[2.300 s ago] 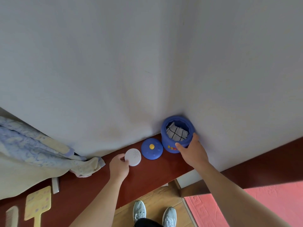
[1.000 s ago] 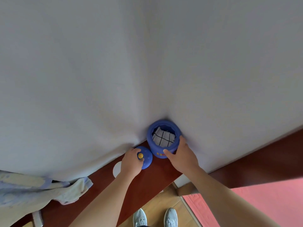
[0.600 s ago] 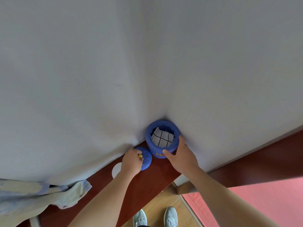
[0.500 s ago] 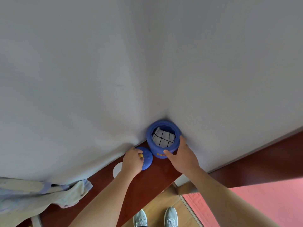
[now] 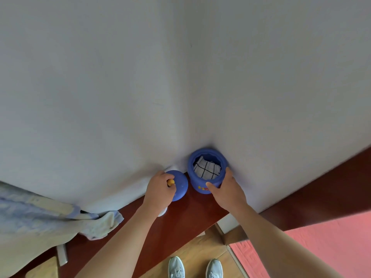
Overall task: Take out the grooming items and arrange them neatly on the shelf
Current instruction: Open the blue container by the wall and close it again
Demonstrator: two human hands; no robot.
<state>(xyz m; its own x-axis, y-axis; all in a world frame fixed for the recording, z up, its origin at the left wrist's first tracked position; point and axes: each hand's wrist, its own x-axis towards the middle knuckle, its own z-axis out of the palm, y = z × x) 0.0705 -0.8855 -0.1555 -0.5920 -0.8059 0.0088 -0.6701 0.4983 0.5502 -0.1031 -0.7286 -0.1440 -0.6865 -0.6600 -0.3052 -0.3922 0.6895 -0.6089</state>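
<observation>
A blue jar stands open in the wall corner on the dark red shelf. Inside it lies a white cloth with a black grid. My right hand grips the jar's side, thumb in front and fingers on the right. To the jar's left is its blue lid with a yellow knob. My left hand pinches that knob. A small white round item peeks out from under my left wrist.
A pale blue patterned cloth is bunched on the shelf at the left, with a grey bar and a yellowish piece below it. White walls meet behind the jar. My shoes stand on wood floor beside a red mat.
My left hand left the white round item and moved right onto the blue lid, closing on its knob. My right hand stayed on the jar throughout.
</observation>
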